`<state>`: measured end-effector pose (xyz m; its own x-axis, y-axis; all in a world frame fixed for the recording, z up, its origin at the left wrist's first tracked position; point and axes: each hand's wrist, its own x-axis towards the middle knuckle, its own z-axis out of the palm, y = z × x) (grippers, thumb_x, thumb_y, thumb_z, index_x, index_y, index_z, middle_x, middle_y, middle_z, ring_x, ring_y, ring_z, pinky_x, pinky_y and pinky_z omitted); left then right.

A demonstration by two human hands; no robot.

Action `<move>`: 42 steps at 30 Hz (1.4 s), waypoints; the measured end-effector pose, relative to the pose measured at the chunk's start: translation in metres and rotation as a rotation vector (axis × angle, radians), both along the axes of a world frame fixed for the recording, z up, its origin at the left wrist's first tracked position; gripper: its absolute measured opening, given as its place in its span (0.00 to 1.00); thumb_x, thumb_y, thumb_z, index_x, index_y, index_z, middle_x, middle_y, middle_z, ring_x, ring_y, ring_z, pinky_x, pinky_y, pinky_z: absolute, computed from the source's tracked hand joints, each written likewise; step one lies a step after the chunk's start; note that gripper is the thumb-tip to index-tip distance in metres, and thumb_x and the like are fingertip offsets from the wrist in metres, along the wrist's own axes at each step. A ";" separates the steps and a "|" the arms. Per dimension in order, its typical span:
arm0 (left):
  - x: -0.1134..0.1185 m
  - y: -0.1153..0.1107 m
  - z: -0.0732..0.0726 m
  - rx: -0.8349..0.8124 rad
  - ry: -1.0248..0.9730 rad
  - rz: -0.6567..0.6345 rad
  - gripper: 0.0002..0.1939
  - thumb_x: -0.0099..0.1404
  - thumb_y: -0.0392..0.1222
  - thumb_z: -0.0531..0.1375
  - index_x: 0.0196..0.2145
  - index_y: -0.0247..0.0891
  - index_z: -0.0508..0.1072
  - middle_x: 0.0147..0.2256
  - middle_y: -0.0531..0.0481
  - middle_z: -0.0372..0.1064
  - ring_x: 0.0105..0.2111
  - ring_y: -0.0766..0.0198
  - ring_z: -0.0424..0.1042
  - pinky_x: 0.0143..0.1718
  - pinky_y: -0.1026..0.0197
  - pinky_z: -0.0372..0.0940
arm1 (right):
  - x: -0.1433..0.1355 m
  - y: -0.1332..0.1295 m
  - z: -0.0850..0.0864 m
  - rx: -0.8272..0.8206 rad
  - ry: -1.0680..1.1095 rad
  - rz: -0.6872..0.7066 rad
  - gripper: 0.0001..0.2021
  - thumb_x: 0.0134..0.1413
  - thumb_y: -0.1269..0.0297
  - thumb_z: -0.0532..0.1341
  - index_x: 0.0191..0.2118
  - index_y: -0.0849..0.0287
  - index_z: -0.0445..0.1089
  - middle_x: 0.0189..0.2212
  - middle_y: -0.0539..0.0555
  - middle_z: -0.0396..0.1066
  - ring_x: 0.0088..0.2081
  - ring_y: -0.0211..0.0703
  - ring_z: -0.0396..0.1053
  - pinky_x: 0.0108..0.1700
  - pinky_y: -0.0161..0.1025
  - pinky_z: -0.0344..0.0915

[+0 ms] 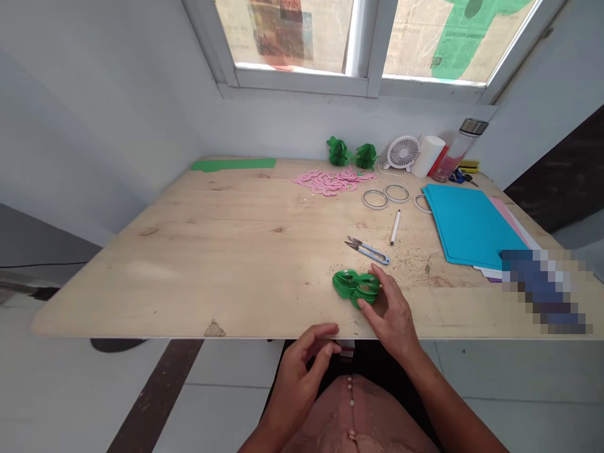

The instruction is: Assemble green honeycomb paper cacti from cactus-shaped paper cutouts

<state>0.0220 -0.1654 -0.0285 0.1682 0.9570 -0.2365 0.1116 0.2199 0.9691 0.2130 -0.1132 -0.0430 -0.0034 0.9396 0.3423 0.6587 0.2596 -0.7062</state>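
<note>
A green layered paper cutout [355, 286] with rounded lobes lies near the table's front edge, its many leaves showing at the side. My right hand [394, 314] grips its right end between the thumb and fingers. At the table's edge, my left hand [309, 362] is held with fingers curved and apart, nothing between them. Just beyond the cutout are thread snips [368, 250] with pale blue handles, blades pointing left. A white pen [395, 228] lies a little farther back.
Two green paper ornaments [352, 154] stand by the wall, behind pink paper cutouts [330, 181]. Several tape rolls [375, 200], a white fan [402, 153], a white roll [428, 156] and a bottle [457, 151] are at the back. Blue sheets [476, 223] lie right; a green strip [236, 165] lies back left.
</note>
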 end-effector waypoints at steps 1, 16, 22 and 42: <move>0.004 0.007 0.005 -0.003 0.005 -0.007 0.16 0.62 0.45 0.55 0.46 0.40 0.72 0.40 0.47 0.74 0.33 0.62 0.74 0.40 0.58 0.70 | -0.001 0.000 0.000 -0.008 0.020 -0.012 0.30 0.53 0.63 0.59 0.62 0.51 0.52 0.53 0.57 0.64 0.54 0.52 0.63 0.55 0.52 0.63; 0.028 0.060 0.013 0.442 0.271 0.024 0.13 0.63 0.37 0.53 0.46 0.40 0.69 0.40 0.48 0.71 0.37 0.64 0.71 0.38 0.61 0.69 | -0.017 -0.007 0.008 -0.168 0.388 -0.048 0.19 0.56 0.64 0.56 0.54 0.54 0.64 0.44 0.57 0.72 0.45 0.47 0.71 0.47 0.45 0.70; 0.028 0.061 0.013 0.620 0.431 0.074 0.08 0.63 0.35 0.54 0.40 0.39 0.70 0.37 0.47 0.69 0.37 0.63 0.70 0.39 0.60 0.68 | -0.023 -0.004 0.006 -0.191 0.467 -0.086 0.17 0.54 0.64 0.58 0.51 0.55 0.67 0.40 0.56 0.74 0.41 0.46 0.74 0.42 0.44 0.73; 0.037 0.065 0.017 0.993 0.749 0.113 0.08 0.64 0.33 0.55 0.30 0.39 0.73 0.32 0.48 0.71 0.39 0.58 0.66 0.44 0.52 0.59 | -0.029 -0.012 0.018 -0.085 0.234 -0.123 0.15 0.56 0.65 0.56 0.50 0.51 0.69 0.37 0.52 0.76 0.36 0.44 0.74 0.41 0.43 0.73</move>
<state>0.0595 -0.1006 -0.0114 0.2098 0.7772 0.5933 0.7355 -0.5252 0.4279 0.1840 -0.1255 -0.0252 0.1823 0.9534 0.2403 0.4981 0.1212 -0.8586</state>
